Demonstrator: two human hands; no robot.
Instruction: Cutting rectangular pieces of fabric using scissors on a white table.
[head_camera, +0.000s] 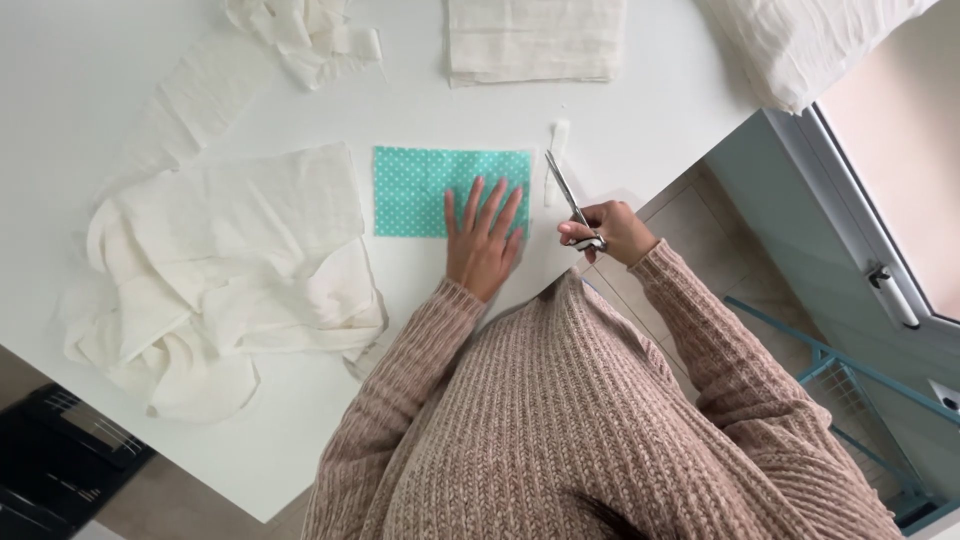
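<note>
Cloth in a crumpled cream heap (215, 275) lies at the left of the white worktop (640, 110). Beside it, the left hand (483, 240) presses flat, fingers spread, holding nothing, on a turquoise white-dotted fabric rectangle (420, 190). Right of that, the right hand (612, 232) has its grip closed round slim metal scissors (567, 195), blades nearly together along the fabric's right edge.
</note>
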